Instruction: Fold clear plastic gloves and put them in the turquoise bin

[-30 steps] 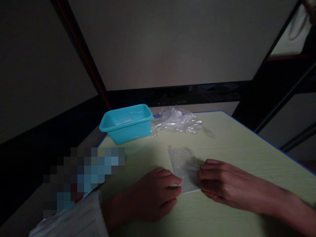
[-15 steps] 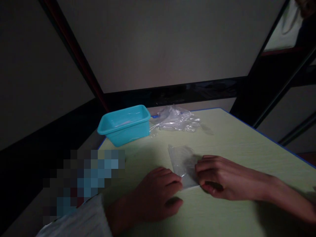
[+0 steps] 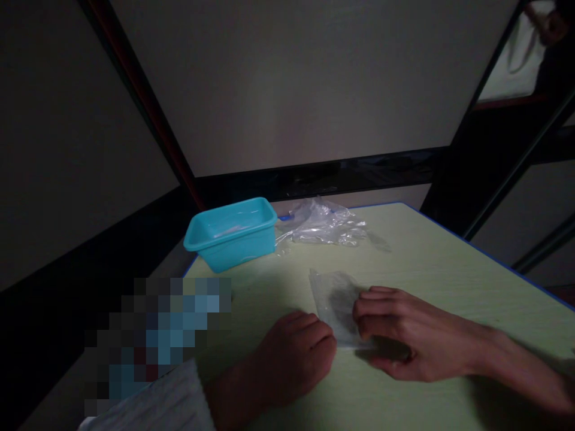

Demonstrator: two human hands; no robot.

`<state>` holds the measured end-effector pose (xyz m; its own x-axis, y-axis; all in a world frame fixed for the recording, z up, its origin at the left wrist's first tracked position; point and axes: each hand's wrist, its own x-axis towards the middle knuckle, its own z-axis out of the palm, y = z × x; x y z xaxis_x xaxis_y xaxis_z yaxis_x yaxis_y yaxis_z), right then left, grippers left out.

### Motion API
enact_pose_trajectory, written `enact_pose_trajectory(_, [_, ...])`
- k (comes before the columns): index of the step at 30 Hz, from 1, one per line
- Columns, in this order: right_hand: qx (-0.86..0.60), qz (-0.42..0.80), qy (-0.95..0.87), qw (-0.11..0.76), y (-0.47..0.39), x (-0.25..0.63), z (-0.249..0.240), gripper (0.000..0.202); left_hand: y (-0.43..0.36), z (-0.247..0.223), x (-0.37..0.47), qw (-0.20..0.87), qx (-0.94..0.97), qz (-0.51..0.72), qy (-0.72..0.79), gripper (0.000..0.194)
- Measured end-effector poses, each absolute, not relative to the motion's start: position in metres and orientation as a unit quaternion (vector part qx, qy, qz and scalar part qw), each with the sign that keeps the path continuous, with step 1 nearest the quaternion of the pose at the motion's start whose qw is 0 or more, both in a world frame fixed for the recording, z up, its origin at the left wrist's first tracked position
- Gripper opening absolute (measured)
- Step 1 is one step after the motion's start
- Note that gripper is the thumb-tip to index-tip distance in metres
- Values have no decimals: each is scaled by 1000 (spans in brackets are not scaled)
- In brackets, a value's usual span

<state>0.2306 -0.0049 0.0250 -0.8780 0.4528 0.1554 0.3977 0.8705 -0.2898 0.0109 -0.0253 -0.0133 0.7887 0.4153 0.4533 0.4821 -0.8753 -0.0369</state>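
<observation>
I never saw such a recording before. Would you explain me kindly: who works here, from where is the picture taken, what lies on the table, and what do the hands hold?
No machine works here: these are a person's bare hands. The camera is worn on the head, looking forward and down.

On the table lies a clear sheet. Behind it are a crumpled clear bag and, further left, a blue basin.

The left hand is curled at the sheet's near left corner; its grip cannot be seen. The right hand is at the right side, thumb and fingers apart.
</observation>
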Motion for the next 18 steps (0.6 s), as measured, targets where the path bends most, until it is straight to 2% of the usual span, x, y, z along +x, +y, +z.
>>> enact_pose_trajectory(3, [-206, 64, -969, 118, -7, 229, 17, 21, -25, -13, 11, 94, -939, -241, -228, 23])
enact_pose_trajectory(9, [-170, -2, -978, 123, -10, 228, 8, 34, -28, -13, 11, 92, -933, -276, -211, 25])
enact_pose_trajectory(12, [-162, -25, -980, 114, -10, 229, 9, 36, -30, -12, 11, 82, -933, -281, -208, 24])
enact_pose_trajectory(18, [-151, -52, -976, 148, -8, 229, 7, 35, -26, -13, 5, 50, -930, -275, -240, 14])
